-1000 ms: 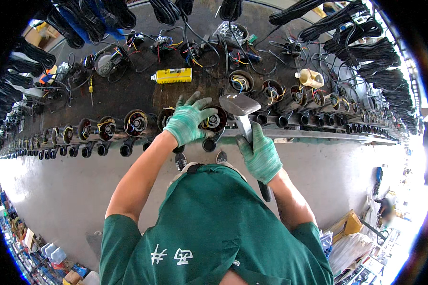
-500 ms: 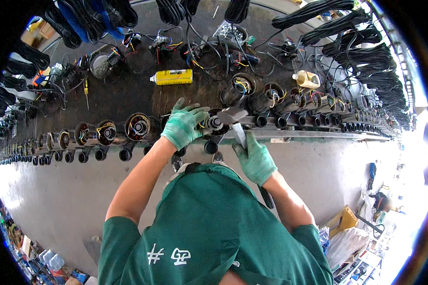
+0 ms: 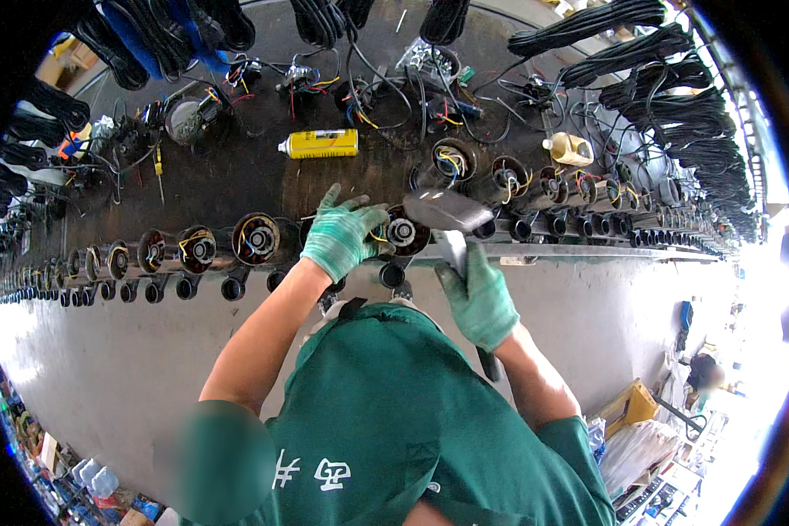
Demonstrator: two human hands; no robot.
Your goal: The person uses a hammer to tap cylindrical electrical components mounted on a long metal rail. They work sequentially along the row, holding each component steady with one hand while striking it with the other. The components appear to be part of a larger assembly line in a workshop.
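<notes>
Head view is showing a long, dark, scuffed workbench, a row of round black metal housings lining its near edge. A steel-headed hammer with a dark handle is hovering by that edge, its head blurring. Gloved in green knit, the right hand is gripping the hammer; the left hand, gloved alike, is spreading its fingers wide against one open-ended housing at the near edge (whether hammer and housing are touching, I cannot tell). A yellow cylindrical spray can is lying farther in from that edge.

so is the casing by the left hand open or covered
Open: no lid covers the round end of the casing beside the left hand, and the metal core shows inside.
</notes>
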